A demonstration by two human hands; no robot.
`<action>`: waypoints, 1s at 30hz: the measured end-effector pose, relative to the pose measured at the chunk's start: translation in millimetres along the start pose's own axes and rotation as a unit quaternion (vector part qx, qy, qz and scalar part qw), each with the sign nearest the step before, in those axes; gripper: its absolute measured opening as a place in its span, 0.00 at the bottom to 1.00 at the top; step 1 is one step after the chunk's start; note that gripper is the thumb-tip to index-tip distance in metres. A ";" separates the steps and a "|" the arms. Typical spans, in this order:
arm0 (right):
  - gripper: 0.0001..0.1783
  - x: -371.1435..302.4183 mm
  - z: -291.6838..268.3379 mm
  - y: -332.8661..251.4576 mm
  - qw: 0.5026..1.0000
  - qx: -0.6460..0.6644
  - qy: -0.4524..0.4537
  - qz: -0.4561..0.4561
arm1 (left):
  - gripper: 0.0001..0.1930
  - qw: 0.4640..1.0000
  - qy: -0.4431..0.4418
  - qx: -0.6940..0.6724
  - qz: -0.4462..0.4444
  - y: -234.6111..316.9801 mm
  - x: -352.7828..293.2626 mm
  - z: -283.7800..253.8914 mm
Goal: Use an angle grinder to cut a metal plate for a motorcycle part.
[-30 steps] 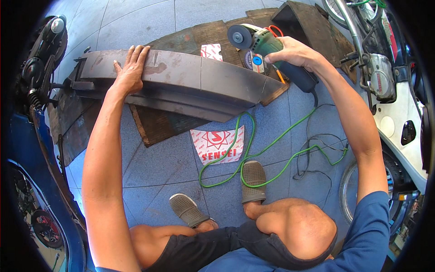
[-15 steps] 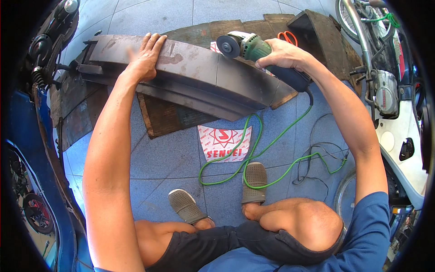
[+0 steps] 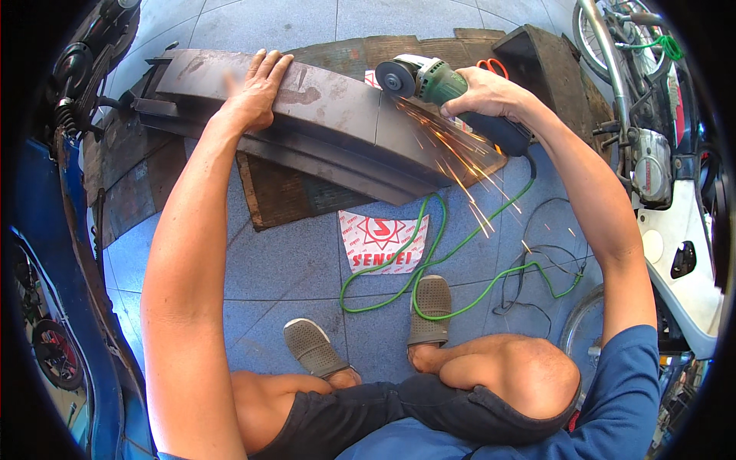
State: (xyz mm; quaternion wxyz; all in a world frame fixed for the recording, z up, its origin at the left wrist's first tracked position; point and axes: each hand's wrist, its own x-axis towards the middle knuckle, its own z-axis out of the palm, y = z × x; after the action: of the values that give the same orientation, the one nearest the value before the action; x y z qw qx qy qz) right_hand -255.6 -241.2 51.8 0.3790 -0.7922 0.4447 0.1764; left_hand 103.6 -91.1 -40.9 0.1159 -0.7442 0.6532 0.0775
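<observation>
A long dark metal channel beam (image 3: 337, 115), stained on its top face, lies aslant over boards on the floor. My left hand (image 3: 257, 92) rests on its left part, fingers stretched flat and together across the metal. Wrapped around the body of a green angle grinder (image 3: 438, 83) is my right hand (image 3: 487, 93). The grinder's round disc (image 3: 395, 78) meets the beam's far edge, right of a line across the metal. Orange sparks (image 3: 460, 157) spray from there toward the lower right. The disc's exact contact spot is partly hidden.
Cardboard-like boards (image 3: 284, 201) lie beneath the beam. A dark metal box section (image 3: 529, 69) and orange-handled scissors (image 3: 494, 66) are at the far right. A green cord (image 3: 460, 307) loops near my feet beside a red-and-white sheet (image 3: 383, 244). Motorbikes (image 3: 652, 165) stand at the sides.
Sparks now fly from the grinder's disc; half a second ago there were none. The grinder and my right hand have shifted slightly right. My left hand stays on the beam.
</observation>
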 end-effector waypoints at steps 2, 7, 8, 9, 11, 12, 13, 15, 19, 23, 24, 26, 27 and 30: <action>0.36 1.8 -0.4 -1.3 1.000 -0.014 0.005 0.008 | 0.62 1.000 0.023 -0.005 0.006 -1.7 0.3 2.6; 0.37 4.6 -2.5 -6.5 1.000 -0.014 -0.003 0.007 | 0.62 1.000 0.013 -0.005 -0.001 1.3 0.8 3.9; 0.37 5.9 -3.0 -6.3 1.000 -0.021 -0.001 -0.006 | 0.62 1.000 0.011 0.000 0.000 1.1 0.7 4.0; 0.37 6.5 -3.0 -6.1 1.000 -0.021 -0.002 -0.008 | 0.62 1.000 0.011 0.000 -0.002 0.5 0.7 3.9; 0.38 4.6 -3.4 -7.5 1.000 -0.015 0.000 0.008 | 0.62 1.000 0.015 -0.004 -0.006 1.2 1.7 5.1; 0.38 3.8 -4.8 -9.2 1.000 -0.016 0.000 0.008 | 0.62 1.000 0.014 -0.005 -0.006 1.3 1.9 5.6; 0.39 3.5 -6.4 -11.6 1.000 -0.026 -0.013 0.004 | 0.62 1.000 0.009 -0.002 -0.007 1.4 1.7 4.6; 0.39 6.3 -6.1 -10.3 0.999 -0.035 -0.026 0.000 | 0.62 1.000 0.003 0.001 -0.008 1.0 1.2 2.4; 0.41 5.4 -5.8 -9.5 0.999 0.003 -0.023 0.033 | 0.61 1.000 -0.001 0.000 0.001 2.6 -1.2 -3.3; 0.39 12.4 -5.9 -4.7 0.998 -0.056 -0.001 -0.003 | 0.59 1.000 0.009 0.003 0.009 1.1 -2.5 -2.8; 0.39 11.4 -5.8 -0.7 0.998 -0.057 -0.001 -0.002 | 0.59 1.000 0.009 0.002 0.010 1.7 -1.6 -2.2; 0.35 7.2 -2.7 -1.9 0.999 -0.030 0.024 0.020 | 0.58 1.000 0.013 -0.002 0.015 1.3 -2.1 -2.4; 0.35 9.1 -2.6 0.8 0.999 -0.030 0.023 0.020 | 0.58 1.000 0.012 -0.002 0.015 1.4 -2.3 -2.4; 0.35 15.7 0.8 4.9 1.000 -0.017 0.010 -0.021 | 0.58 1.000 0.003 -0.004 0.011 -2.2 -4.5 -1.7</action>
State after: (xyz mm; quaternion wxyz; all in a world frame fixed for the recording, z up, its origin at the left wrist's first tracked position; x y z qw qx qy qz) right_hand -251.2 -251.1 39.4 0.3650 -0.8090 0.4289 0.1681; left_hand 105.1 -87.0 -37.9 0.1100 -0.7374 0.6617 0.0793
